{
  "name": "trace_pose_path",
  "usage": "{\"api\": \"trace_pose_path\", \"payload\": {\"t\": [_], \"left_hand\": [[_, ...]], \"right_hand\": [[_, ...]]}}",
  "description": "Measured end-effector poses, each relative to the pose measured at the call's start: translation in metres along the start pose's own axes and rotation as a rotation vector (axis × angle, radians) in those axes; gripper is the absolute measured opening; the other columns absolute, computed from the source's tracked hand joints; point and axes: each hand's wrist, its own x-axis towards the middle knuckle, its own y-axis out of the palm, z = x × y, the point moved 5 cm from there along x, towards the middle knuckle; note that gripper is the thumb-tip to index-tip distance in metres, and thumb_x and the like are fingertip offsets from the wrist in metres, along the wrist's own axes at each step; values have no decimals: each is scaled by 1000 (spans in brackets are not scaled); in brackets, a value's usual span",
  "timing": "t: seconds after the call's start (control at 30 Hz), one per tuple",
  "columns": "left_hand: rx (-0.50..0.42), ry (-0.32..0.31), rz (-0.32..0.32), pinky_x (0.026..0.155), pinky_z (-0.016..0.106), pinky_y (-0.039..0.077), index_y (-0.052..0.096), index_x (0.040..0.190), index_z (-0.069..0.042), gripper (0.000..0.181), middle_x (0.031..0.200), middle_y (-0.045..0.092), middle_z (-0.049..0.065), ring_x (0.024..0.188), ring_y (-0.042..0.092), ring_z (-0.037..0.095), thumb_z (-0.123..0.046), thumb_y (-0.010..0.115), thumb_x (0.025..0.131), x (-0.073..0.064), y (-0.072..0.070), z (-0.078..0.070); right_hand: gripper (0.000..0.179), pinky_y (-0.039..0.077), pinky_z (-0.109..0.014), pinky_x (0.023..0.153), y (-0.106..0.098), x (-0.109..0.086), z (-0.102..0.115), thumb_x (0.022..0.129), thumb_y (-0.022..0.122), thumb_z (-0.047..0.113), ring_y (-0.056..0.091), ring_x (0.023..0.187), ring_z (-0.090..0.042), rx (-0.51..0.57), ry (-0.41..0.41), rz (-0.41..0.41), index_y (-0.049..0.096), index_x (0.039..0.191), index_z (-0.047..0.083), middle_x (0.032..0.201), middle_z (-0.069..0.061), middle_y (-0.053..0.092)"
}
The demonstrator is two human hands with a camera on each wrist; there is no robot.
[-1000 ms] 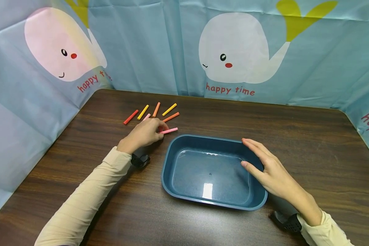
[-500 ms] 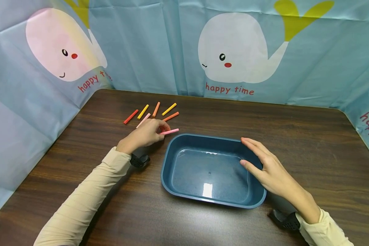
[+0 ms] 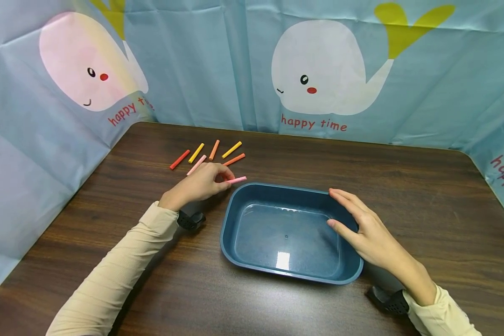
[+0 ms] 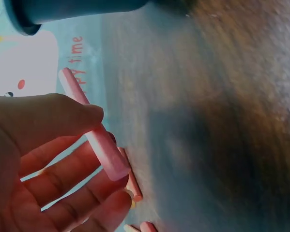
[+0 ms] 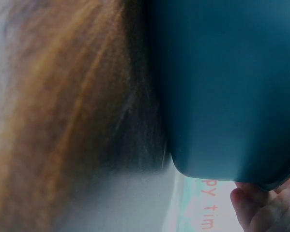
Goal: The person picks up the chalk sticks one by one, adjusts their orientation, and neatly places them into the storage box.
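My left hand (image 3: 199, 184) pinches a pink chalk stick (image 4: 104, 150) between thumb and fingers, just beyond the far left corner of a dark blue plastic bin (image 3: 291, 276). In the left wrist view the stick slants across the fingers, both ends showing. My right hand (image 3: 371, 231) rests at the bin's right rim, fingers fairly straight along the far right corner and thumb reaching over the inside. The right wrist view shows its fingertips (image 5: 244, 205) beside the bin's outer wall. Nothing lies inside the bin.
Behind my left hand lie a red chalk stick (image 3: 179, 159), a light pink one (image 3: 196, 165), yellow ones and orange ones, spread on the brown wooden table (image 3: 424, 196). A light blue curtain (image 3: 218, 70) with whale prints hangs along the table's back and sides.
My left hand has shifted slightly right with the pink chalk stick, bringing its tip nearer the bin's corner. More of the light pink stick behind it shows. My right hand stays at the rim.
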Motion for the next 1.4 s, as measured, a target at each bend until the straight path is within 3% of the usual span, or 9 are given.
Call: {"api": "trace_pose_path", "payload": {"t": [0.1,0.2,0.43,0.63,0.8,0.97,1.1,1.4], "left_hand": [[-21,-10,-24,94,43,38,71,111,-9,21,89,67,4,81,56,19,-11,72,90,-2,-3,0],[-52,2,-47,98,46,36,71,111,-10,22,91,69,5,82,58,20,-10,73,89,-4,-6,-1],[-109,41,-91,73,31,47,74,111,-8,25,97,74,5,82,60,19,-8,76,86,-10,-14,-12],[-148,84,-107,66,27,47,75,110,-8,26,94,74,4,75,59,16,-8,77,85,-17,-20,-26],[-172,133,-100,66,26,47,75,110,-10,25,87,74,1,70,60,13,-9,77,85,-22,-22,-42],[-193,133,-77,63,25,46,75,109,-11,24,88,72,-1,70,59,12,-9,77,85,-26,-18,-56],[-195,180,-55,63,23,47,75,109,-9,24,91,70,1,72,56,12,-7,76,85,-26,-14,-68],[-165,252,-18,64,22,50,74,109,-5,22,97,72,5,71,58,9,-6,75,86,-21,-1,-80]], "right_hand": [[66,20,0,106,0,0,0,89,72,7,39,136,-1,2,-6,-5,44,148,5,147,-15,48],[66,21,0,106,0,-1,0,88,72,7,39,136,1,1,-14,-10,44,148,6,147,-15,48],[68,21,0,106,0,0,2,87,73,6,38,136,2,2,-25,-17,45,148,7,147,-15,49],[68,21,0,105,0,0,2,87,73,6,38,136,3,2,-23,-18,44,149,8,147,-15,49],[68,22,0,105,0,0,2,87,73,5,38,135,5,7,-32,-21,44,149,7,145,-17,49],[69,22,0,105,0,1,3,87,73,5,38,135,4,7,-29,-17,44,149,8,146,-17,49],[69,22,0,105,0,0,2,87,73,6,38,135,4,6,-22,-15,43,150,9,146,-15,49],[70,22,0,105,0,1,3,86,74,5,37,135,5,8,-23,-16,43,150,9,146,-14,49]]}}
